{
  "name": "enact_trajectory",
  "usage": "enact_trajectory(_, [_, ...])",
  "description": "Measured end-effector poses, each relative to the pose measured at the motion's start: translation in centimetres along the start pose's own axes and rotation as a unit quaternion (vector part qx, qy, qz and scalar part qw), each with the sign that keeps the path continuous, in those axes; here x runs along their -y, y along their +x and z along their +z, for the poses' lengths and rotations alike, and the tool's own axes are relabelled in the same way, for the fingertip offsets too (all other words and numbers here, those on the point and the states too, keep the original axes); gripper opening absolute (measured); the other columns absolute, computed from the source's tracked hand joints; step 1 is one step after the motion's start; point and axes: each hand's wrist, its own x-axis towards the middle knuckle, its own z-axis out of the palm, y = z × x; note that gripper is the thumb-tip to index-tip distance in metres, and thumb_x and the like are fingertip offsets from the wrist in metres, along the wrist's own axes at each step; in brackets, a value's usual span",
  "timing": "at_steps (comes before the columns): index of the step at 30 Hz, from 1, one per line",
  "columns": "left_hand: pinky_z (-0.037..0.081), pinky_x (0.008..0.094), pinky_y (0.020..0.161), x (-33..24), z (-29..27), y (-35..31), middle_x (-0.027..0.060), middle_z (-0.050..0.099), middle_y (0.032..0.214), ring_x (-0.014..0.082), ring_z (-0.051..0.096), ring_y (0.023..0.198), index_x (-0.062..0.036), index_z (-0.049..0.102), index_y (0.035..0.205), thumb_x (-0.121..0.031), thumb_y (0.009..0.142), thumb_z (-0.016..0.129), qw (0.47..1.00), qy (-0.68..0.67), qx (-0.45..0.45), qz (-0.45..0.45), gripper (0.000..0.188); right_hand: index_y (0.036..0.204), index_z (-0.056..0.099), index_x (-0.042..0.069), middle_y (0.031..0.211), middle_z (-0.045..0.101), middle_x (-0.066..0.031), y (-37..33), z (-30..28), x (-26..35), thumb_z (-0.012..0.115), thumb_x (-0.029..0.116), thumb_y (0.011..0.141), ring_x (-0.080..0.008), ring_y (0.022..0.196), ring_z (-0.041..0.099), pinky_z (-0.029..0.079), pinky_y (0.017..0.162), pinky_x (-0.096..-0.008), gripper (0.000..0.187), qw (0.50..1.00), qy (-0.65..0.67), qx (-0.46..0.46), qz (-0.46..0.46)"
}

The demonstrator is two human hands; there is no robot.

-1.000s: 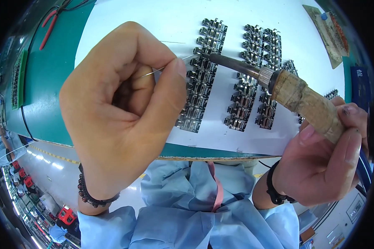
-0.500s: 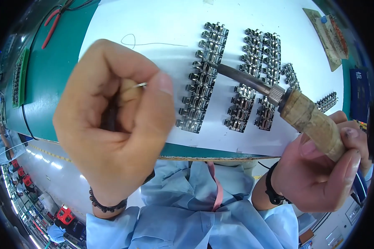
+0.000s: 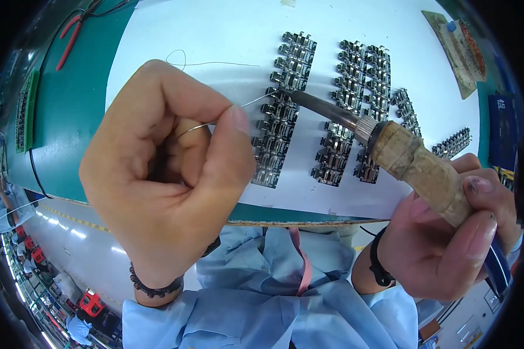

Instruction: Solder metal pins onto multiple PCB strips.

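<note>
Wire (image 3: 256, 101), clamped in the grip of the left hand (image 3: 169, 157) at nine o'clock, has now been brought up to the soldering iron (image 3: 326, 110), so soldering appears resumed. The right hand (image 3: 442, 250), at four o'clock, clasps its handle. The worked strip (image 3: 276, 131) lies toward twelve.

Wire (image 3: 256, 101) and soldering iron (image 3: 413, 152) partly out of sight.
The curled left hand (image 3: 166, 157) hides part of the wire; the right hand (image 3: 436, 250) covers the iron's rear end. Whether the iron's tip touches the strip of boards (image 3: 278, 131) is too small to tell. Its shaft hides part of the middle boards (image 3: 350, 72). The lower edge crops the blue clothing (image 3: 244, 320); distant workers (image 3: 78, 330) are too small to make out.
</note>
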Motion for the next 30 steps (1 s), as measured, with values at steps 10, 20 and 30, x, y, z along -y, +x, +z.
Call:
enact_trajectory(10, [0.024,0.0173,0.055,-0.4,0.4,0.0,-0.0069,0.047,0.067,-0.0011,0.034,0.06,-0.0033,0.054,0.081,0.001,0.086,0.068,0.999,0.009,0.002,-0.034,0.015,0.112,0.049,0.002,0.103,0.053,-0.0124,-0.2,-1.0,-0.5,0.048,0.01,0.096,-0.0181,0.074,0.051,0.042,0.059,-0.0306,0.018,0.998,-0.023,0.038,-0.032])
enact_trajectory(20, [0.024,0.0169,0.055,0.3,-0.1,-0.1,-0.0062,0.049,0.068,-0.0007,0.035,0.06,-0.003,0.054,0.081,0.0,0.085,0.069,0.998,-0.052,-0.01,0.016,0.015,0.109,0.05,0.002,0.1,0.053,-0.0128,-0.4,-0.7,0.2,0.045,0.014,0.096,-0.0188,0.073,0.051,0.042,0.059,-0.0319,0.018,1.0,0.007,0.009,-0.017])
enact_trajectory(30, [0.023,0.0171,0.054,-0.3,0.3,-0.1,-0.0059,0.05,0.068,-0.001,0.034,0.059,-0.0028,0.055,0.081,-0.001,0.084,0.069,1.0,0.01,0.0,-0.021,0.015,0.106,0.051,0.002,0.098,0.053,-0.0131,-0.2,0.2,0.3,0.042,0.017,0.095,-0.0195,0.072,0.051,0.041,0.06,-0.0331,0.021,0.999,0.038,-0.019,0.0])
